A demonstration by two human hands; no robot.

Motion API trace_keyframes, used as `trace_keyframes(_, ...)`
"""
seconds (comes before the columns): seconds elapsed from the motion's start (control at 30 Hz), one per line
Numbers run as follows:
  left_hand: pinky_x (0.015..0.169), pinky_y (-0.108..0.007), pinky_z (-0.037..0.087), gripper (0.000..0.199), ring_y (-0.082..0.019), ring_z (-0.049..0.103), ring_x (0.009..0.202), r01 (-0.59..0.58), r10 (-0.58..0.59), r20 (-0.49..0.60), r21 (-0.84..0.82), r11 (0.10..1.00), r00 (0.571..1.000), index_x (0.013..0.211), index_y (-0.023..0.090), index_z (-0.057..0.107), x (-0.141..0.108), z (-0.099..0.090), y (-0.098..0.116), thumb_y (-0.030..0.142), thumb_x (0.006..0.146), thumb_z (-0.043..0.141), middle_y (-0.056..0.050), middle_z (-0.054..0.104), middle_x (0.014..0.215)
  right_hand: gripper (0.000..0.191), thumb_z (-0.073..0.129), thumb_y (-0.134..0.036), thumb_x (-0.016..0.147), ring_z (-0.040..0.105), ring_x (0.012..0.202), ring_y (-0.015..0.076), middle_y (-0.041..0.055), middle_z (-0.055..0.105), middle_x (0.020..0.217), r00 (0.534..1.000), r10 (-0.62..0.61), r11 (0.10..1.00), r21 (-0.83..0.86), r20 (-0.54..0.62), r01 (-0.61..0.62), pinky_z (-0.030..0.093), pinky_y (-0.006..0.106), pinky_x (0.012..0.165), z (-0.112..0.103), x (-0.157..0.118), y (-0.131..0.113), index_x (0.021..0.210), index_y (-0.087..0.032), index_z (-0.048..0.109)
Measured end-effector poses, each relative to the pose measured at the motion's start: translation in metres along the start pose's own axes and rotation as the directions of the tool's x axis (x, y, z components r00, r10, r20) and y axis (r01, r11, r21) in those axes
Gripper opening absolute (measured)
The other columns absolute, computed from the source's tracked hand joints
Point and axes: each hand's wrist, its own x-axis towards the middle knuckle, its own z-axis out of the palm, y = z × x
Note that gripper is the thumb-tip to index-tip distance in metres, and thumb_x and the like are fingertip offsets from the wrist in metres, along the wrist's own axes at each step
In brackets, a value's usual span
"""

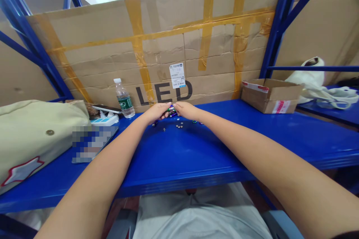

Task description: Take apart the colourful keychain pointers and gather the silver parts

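Both of my hands reach out to the back of the blue table, their fingertips nearly meeting. My left hand (157,112) is closed with its fingers curled around small, shiny cylindrical pieces. My right hand (183,109) pinches at the same spot. Between them shows a small green and silver cylindrical piece (171,109), too small to name surely. Purple pieces (173,114) show just below the fingers. In front of the hands lie several tiny silver round pieces (179,126) and one apart (164,129). A dark piece (155,123) is under my left hand, and a green ring-like piece (194,121) near my right wrist.
A water bottle (125,101) stands back left, near a power strip (105,120), a phone (106,109) and a flat packet (94,143). A cream bag (36,134) fills the left end. At right sits an open cardboard box (270,97). Taped cardboard (162,52) walls the back.
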Motion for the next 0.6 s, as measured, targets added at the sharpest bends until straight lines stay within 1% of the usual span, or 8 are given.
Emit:
trace_keyframes(0.07, 0.042, -0.020, 0.024, 0.033, -0.006, 0.038, 0.044, 0.002, -0.002, -0.002, -0.021, 1.000, 1.000, 0.076, 0.017, 0.052, 0.000, -0.001, 0.000, 0.049, 0.085, 0.052, 0.002, 0.050, 0.060, 0.034, 0.027, -0.025, 0.096, 0.047, 0.063, 0.0130, 0.0012, 0.053, 0.066, 1.000, -0.011, 1.000, -0.026, 0.010, 0.011, 0.036, 0.024, 0.063, 0.000, 0.000, 0.000, 0.069, -0.019, 0.046)
trace_keyframes(0.13, 0.044, -0.020, 0.027, 0.029, -0.007, 0.041, 0.048, -0.032, 0.033, -0.009, 0.044, 0.999, 0.999, 0.083, 0.018, 0.054, -0.002, -0.001, 0.001, 0.045, 0.079, 0.063, 0.003, 0.051, 0.063, 0.035, 0.027, -0.025, 0.097, 0.048, 0.063, 0.0133, 0.0021, 0.055, 0.067, 0.999, 0.002, 0.998, -0.057, 0.051, 0.001, 0.036, 0.025, 0.064, 0.000, 0.000, 0.001, 0.068, -0.018, 0.046)
trace_keyframes(0.2, 0.047, -0.021, 0.029, 0.030, -0.007, 0.041, 0.050, -0.052, 0.049, 0.025, 0.148, 0.988, 0.998, 0.078, 0.017, 0.053, -0.004, 0.000, 0.003, 0.044, 0.077, 0.065, 0.003, 0.051, 0.061, 0.036, 0.026, -0.023, 0.097, 0.047, 0.061, 0.0133, 0.0024, 0.055, 0.066, 0.993, 0.020, 0.996, -0.084, 0.114, -0.010, 0.036, 0.025, 0.063, -0.001, -0.002, 0.002, 0.067, -0.018, 0.047)
trace_keyframes(0.27, 0.048, -0.021, 0.029, 0.035, -0.007, 0.039, 0.049, -0.039, 0.020, 0.098, 0.199, 0.979, 0.995, 0.072, 0.016, 0.052, -0.006, 0.000, 0.005, 0.049, 0.080, 0.059, 0.003, 0.048, 0.059, 0.036, 0.026, -0.022, 0.096, 0.047, 0.060, 0.0134, 0.0026, 0.056, 0.065, 0.985, 0.022, 0.995, -0.102, 0.173, -0.005, 0.036, 0.025, 0.063, -0.001, -0.004, 0.003, 0.069, -0.018, 0.049)
trace_keyframes(0.37, 0.045, -0.022, 0.024, 0.039, -0.007, 0.032, 0.045, 0.039, -0.063, 0.203, 0.119, 0.992, 0.977, 0.076, 0.017, 0.054, -0.008, 0.000, 0.005, 0.055, 0.083, 0.051, 0.004, 0.043, 0.058, 0.036, 0.025, -0.023, 0.097, 0.051, 0.063, 0.0144, 0.0043, 0.060, 0.070, 0.978, -0.010, 0.991, -0.126, 0.210, 0.037, 0.038, 0.026, 0.064, 0.000, -0.005, 0.005, 0.078, -0.017, 0.054)
trace_keyframes(0.5, 0.042, -0.021, 0.018, 0.042, -0.006, 0.023, 0.042, 0.169, -0.144, 0.293, -0.062, 0.984, 0.945, 0.081, 0.017, 0.054, -0.009, -0.003, 0.002, 0.058, 0.085, 0.045, 0.006, 0.033, 0.054, 0.035, 0.027, -0.027, 0.098, 0.057, 0.080, 0.0162, 0.0086, 0.066, 0.090, 0.990, -0.084, 0.978, -0.180, 0.110, 0.103, 0.040, 0.026, 0.073, 0.001, -0.004, 0.009, 0.091, -0.015, 0.058)
trace_keyframes(0.57, 0.042, -0.021, 0.019, 0.044, -0.006, 0.024, 0.043, 0.183, -0.149, 0.309, -0.084, 0.979, 0.939, 0.085, 0.017, 0.056, -0.008, -0.003, 0.000, 0.059, 0.084, 0.046, 0.006, 0.033, 0.054, 0.035, 0.028, -0.027, 0.099, 0.058, 0.087, 0.0172, 0.0102, 0.066, 0.097, 0.990, -0.108, 0.969, -0.211, 0.093, 0.125, 0.040, 0.027, 0.078, -0.001, -0.003, 0.012, 0.093, -0.015, 0.060)
trace_keyframes(0.6, 0.042, -0.021, 0.020, 0.045, -0.006, 0.025, 0.043, 0.178, -0.153, 0.313, -0.054, 0.983, 0.937, 0.087, 0.017, 0.057, -0.007, -0.003, -0.002, 0.060, 0.083, 0.048, 0.005, 0.036, 0.055, 0.036, 0.028, -0.028, 0.099, 0.059, 0.090, 0.0179, 0.0108, 0.067, 0.100, 0.989, -0.107, 0.965, -0.227, 0.104, 0.128, 0.040, 0.027, 0.079, -0.003, -0.003, 0.014, 0.095, -0.014, 0.061)
